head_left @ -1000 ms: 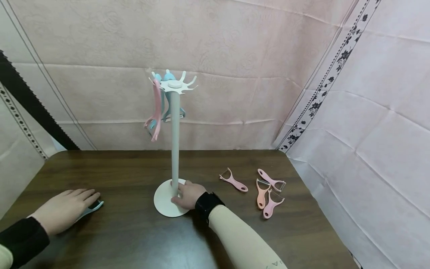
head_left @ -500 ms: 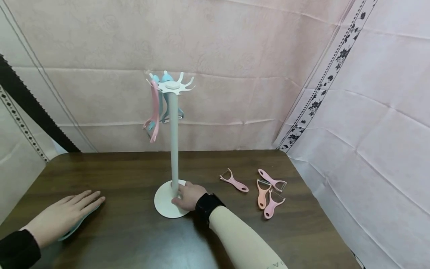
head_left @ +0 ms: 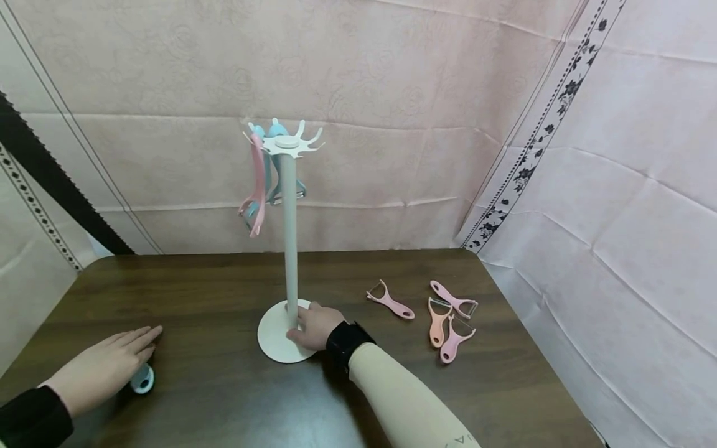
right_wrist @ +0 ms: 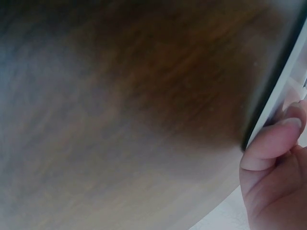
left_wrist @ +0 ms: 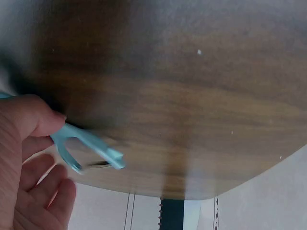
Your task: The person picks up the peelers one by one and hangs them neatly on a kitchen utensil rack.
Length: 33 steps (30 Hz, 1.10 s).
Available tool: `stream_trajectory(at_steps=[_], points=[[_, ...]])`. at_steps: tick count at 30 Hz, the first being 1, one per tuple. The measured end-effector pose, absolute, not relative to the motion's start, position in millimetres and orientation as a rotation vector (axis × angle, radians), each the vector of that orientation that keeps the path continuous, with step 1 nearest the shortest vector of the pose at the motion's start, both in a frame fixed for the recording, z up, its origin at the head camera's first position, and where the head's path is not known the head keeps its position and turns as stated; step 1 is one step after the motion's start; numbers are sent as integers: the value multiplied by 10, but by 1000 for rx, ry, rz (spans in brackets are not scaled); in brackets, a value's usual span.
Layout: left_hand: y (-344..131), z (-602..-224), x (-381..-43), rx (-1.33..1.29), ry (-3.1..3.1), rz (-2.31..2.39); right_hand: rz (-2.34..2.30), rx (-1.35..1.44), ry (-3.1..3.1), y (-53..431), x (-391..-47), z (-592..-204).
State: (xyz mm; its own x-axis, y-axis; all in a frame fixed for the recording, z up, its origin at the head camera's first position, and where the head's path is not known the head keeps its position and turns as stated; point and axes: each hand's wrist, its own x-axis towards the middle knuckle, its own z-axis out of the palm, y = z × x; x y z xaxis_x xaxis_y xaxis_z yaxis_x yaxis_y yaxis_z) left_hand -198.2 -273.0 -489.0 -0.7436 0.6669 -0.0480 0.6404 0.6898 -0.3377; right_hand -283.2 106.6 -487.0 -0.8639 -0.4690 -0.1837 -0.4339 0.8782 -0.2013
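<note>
My left hand (head_left: 101,373) is low over the left part of the table, pinching a light blue peeler (left_wrist: 88,139) with its thumb on top. The peeler's forked blade end points away from the thumb in the left wrist view; in the head view only its rounded handle end (head_left: 142,381) shows beside the palm. My right hand (head_left: 318,326) grips the foot of the pole of a white hook stand (head_left: 290,236), close over its round base (head_left: 274,339). From the hooks hang a pink peeler (head_left: 259,180) and blue peelers (head_left: 277,130), partly hidden behind the pole.
Right of the stand, a pink peeler (head_left: 394,306) lies alone. Farther right are an orange peeler (head_left: 437,326) and two pink ones (head_left: 450,348), bunched together. Several hooks (head_left: 310,142) on the stand's right side carry nothing. Light cloth (head_left: 392,124) hangs behind the dark wooden table (head_left: 224,404).
The blue peeler has turned in my left hand: its handle end now shows beside the palm. The left hand shifted slightly while its fingers moved. My right hand stays on the stand.
</note>
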Motion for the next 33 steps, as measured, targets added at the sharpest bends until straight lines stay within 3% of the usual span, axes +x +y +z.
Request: stream_trajectory(at_steps=[33], points=[[-2718, -4827, -2133, -843, -2958, 247, -223, -675, 2835, 1073, -2841, -4906]])
